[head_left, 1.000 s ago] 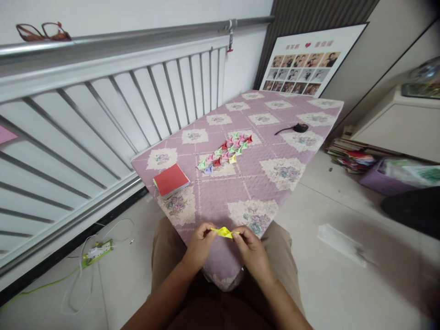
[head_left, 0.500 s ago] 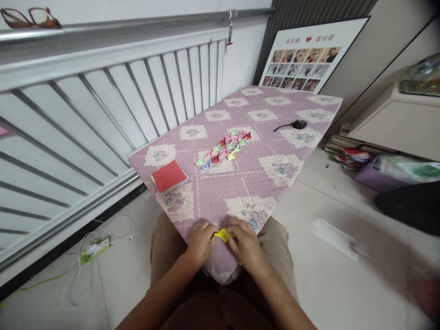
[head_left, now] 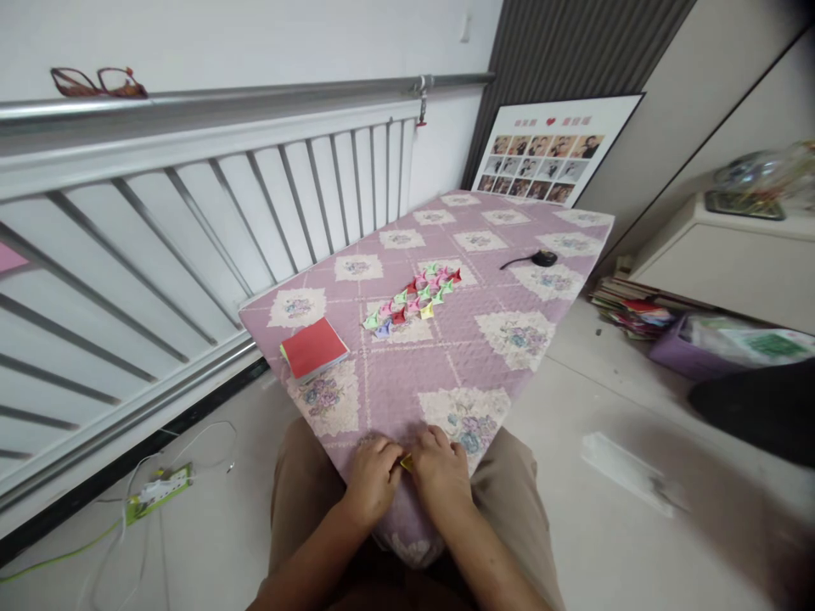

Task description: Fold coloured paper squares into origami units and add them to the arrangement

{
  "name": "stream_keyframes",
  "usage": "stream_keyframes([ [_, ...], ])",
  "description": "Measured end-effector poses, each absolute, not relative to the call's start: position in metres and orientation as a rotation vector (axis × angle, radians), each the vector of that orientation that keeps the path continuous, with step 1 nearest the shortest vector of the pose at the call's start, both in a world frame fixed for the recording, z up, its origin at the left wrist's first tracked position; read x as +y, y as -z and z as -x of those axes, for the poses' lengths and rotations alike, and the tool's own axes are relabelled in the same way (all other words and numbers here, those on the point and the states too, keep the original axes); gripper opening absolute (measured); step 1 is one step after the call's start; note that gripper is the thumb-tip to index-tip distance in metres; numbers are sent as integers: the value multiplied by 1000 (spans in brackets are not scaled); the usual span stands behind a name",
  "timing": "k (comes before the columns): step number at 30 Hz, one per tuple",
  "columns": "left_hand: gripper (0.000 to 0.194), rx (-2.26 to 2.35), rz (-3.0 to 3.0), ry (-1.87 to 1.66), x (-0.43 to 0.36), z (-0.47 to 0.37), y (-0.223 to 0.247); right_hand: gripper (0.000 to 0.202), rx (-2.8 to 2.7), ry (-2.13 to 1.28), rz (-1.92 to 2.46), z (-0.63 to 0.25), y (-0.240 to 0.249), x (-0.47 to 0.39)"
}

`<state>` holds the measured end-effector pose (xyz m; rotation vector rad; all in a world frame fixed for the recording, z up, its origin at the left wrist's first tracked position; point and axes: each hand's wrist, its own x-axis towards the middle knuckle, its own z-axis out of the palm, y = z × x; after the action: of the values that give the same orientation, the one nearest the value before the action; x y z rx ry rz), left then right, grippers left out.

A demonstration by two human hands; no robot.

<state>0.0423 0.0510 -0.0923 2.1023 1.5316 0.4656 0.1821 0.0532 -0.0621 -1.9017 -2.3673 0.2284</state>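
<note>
Close to the near corner of the table, my left hand point(head_left: 375, 477) and my right hand point(head_left: 439, 471) meet around a small folded yellow paper point(head_left: 407, 462). Most of it is hidden behind the fingers; just a bit shows in the gap between them. Both hands are closed on it, with the fingers curled down at the cloth. Farther up the table several small folded paper figures point(head_left: 399, 316) stand in rows, in green, pink, red, blue and yellow. A stack of square paper point(head_left: 315, 349) with a red sheet on top lies left of them.
A pink flowered tablecloth point(head_left: 407, 382) covers the table, with a black corded object point(head_left: 544, 258) on its far right. A white radiator point(head_left: 267, 204) borders the left edge. On the floor lies a power strip point(head_left: 159, 490).
My right hand has moved over the yellow paper toward my left hand, covering most of it. The view has tilted up, so everything sits lower.
</note>
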Motion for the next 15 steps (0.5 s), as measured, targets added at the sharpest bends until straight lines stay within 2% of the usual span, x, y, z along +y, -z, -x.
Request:
stream_keyframes([
  [8,19,1441,-2113,-604,49,-42,98,23,-2409,-257,1896,-186,60,54],
  [15,22,1438,-2291,-635,45,-47,102,27,-2398,-199,1864,-195,62,57],
])
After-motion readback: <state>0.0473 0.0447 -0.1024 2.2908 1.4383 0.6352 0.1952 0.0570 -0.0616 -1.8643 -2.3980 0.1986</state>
